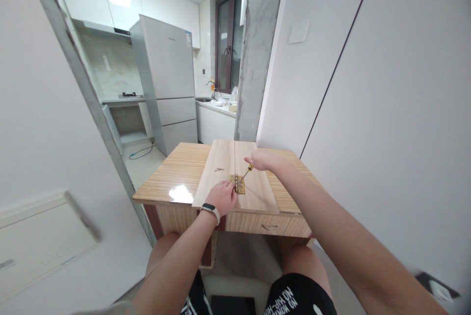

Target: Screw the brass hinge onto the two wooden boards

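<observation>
Left hand: my left hand [222, 197] lies knuckles up on the pale board, fingers curled loosely down, fingertips pressing at the left edge of the brass hinge; it grips nothing, and a dark band with a white strap sits on the wrist.
Right hand: my right hand [262, 160] is closed around the handle of a small screwdriver [246, 172], whose yellow collar and thin shaft slant down and left to the hinge.
Hinge: the brass hinge [238, 183] lies flat over the dark seam where two pale boards [224, 158] meet, just right of my left hand and below my right.
Screws: a few small dark screws [219, 169] lie loose on the left board, above my left hand and apart from the hinge.
Bench: the striped wooden bench [172, 172] carries the boards; a bright glare spot shows on its left part, and a drawer front with a thin handle [270, 227] sits under the near edge.
Around: a grey fridge [167, 79] stands behind on the left, a concrete pillar [259, 50] rises behind the bench, and a kitchen counter with a sink tap [213, 101] shows between them; I cannot tell what lies on it.
Below: my knees sit under the near edge of the bench.
</observation>
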{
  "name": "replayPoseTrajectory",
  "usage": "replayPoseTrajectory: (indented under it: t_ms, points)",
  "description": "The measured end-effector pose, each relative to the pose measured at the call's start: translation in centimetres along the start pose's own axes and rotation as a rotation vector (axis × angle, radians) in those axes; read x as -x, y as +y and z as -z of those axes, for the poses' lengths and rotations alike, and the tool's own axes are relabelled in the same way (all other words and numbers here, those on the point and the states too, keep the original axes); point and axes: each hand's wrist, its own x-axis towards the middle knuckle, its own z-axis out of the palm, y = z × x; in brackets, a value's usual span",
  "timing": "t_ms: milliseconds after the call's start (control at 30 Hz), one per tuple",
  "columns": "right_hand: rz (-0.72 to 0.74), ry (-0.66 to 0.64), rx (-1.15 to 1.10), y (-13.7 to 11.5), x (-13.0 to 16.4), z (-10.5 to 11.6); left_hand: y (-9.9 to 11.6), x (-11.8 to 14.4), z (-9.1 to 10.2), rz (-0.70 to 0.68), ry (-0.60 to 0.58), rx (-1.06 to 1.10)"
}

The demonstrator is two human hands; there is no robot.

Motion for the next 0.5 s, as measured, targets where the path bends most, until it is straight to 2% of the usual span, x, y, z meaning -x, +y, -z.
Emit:
replayPoseTrajectory:
  t_ms: [167,500]
  points:
    - [-0.007,-0.001,0.023,0.1,0.0,0.1,0.0,0.0,0.0,-0.010,0.003,0.000]
    - [0.145,0.102,-0.038,1.3,0.0,-0.7,0.1,0.0,0.1,-0.012,0.002,0.000]
